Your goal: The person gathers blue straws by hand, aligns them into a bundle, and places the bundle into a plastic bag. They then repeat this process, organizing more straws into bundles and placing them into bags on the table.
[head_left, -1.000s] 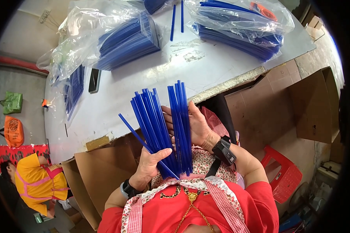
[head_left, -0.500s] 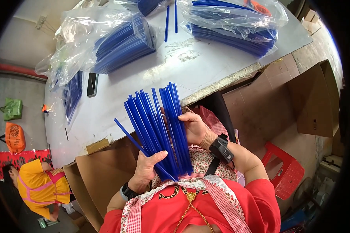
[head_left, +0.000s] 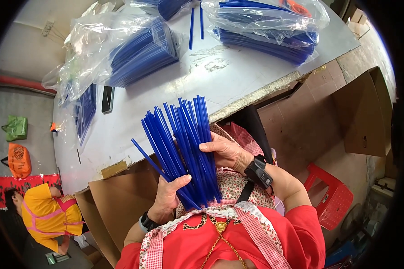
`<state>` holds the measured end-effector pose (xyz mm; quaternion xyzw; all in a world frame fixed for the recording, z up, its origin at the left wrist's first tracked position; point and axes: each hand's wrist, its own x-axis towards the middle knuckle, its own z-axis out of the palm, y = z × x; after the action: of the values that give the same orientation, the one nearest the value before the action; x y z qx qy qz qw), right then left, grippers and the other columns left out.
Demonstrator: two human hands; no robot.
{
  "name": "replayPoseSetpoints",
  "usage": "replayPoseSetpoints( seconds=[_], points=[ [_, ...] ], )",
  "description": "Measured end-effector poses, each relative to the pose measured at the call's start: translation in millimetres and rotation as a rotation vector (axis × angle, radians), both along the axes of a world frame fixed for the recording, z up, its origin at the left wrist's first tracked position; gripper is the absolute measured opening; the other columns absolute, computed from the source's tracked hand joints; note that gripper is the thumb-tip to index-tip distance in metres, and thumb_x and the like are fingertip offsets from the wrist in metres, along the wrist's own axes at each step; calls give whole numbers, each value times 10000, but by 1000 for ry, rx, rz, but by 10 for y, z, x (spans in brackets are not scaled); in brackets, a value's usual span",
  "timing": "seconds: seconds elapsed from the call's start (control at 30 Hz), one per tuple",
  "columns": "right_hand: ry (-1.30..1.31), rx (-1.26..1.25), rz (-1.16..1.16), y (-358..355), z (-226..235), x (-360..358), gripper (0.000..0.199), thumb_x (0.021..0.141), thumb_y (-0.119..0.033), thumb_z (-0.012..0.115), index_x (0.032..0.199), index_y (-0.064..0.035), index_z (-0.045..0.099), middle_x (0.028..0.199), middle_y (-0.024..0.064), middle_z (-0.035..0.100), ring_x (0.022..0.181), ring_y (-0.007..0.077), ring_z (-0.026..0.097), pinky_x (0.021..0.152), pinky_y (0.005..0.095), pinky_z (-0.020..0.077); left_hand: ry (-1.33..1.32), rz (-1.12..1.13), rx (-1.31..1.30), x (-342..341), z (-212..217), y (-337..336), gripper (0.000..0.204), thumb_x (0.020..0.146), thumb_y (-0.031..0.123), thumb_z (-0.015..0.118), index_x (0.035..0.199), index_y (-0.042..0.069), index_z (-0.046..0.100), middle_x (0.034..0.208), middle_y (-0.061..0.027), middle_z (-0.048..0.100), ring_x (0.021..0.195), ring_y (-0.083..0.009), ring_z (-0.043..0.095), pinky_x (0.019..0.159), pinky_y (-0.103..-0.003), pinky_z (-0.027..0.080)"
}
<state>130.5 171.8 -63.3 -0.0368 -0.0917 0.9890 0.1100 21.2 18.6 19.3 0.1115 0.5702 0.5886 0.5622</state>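
A fanned bundle of long blue plastic tubes (head_left: 184,143) is held up before my apron, its top ends spread apart. Around the lower left of the bundle, my left hand (head_left: 168,195) is closed, thumb across the front. One tube leans out to the left above that hand. My right hand (head_left: 222,150) grips the right part of the bundle, its thumb pressed on the front and its fingers hidden behind. Both hands hold the tubes clear of the table.
Clear plastic bags of blue tubes (head_left: 143,54) (head_left: 269,45) lie on the white table (head_left: 161,89), with two loose tubes (head_left: 192,29) between. A black phone (head_left: 107,99) lies left. Cardboard boxes (head_left: 121,201) (head_left: 366,112) and a red stool (head_left: 330,197) stand around. Another person (head_left: 51,210) is at far left.
My right thumb has moved left and down across the bundle. More tubes now lie gathered on the right side, and the gap between the two groups has shifted left.
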Motion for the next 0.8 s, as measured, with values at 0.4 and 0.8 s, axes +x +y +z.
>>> replayPoseSetpoints(
  seconds=[0.4, 0.8],
  points=[
    [-59, 135, -54, -44, 128, 2, 647, 757, -47, 732, 1332, -71, 435, 1251, 92, 547, 1134, 204, 545, 994, 377, 443, -30, 14, -4, 20, -31, 19, 535, 735, 7, 715, 1229, 37, 512, 1124, -90, 611, 1006, -194, 604, 890, -341, 494],
    [-246, 136, -215, -230, 349, -161, 517, 935, -181, 554, 1393, -76, 340, 1289, 102, 509, 1154, 198, 521, 996, 371, 438, 212, -62, 36, 17, -118, 143, 550, 726, -3, 728, 1228, 17, 505, 1089, -69, 620, 994, -181, 608, 889, -322, 491]
  ],
)
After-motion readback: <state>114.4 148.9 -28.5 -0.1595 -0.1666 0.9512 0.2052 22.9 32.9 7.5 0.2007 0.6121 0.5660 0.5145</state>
